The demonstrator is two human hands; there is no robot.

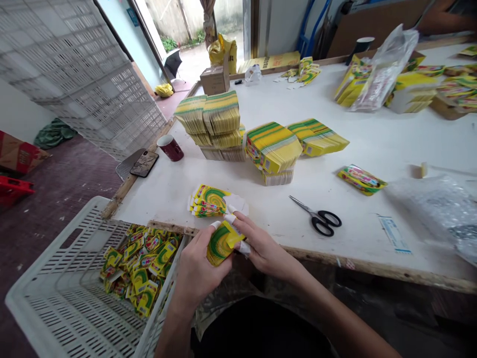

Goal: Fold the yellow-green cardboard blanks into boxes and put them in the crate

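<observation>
At the table edge [372, 269] | both hands [201, 266] gripping yellow carton [219, 244] | long axis slants away rightward, flap [234, 238] far-right

Free lane on the table [270, 211] between loose cartons [213, 199] and scissors [315, 215], carton stacks [274, 141] as barrier behind.

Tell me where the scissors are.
In the head view, the scissors lie right of centre on the white table, between the right hand and the lone yellow packet.
</observation>
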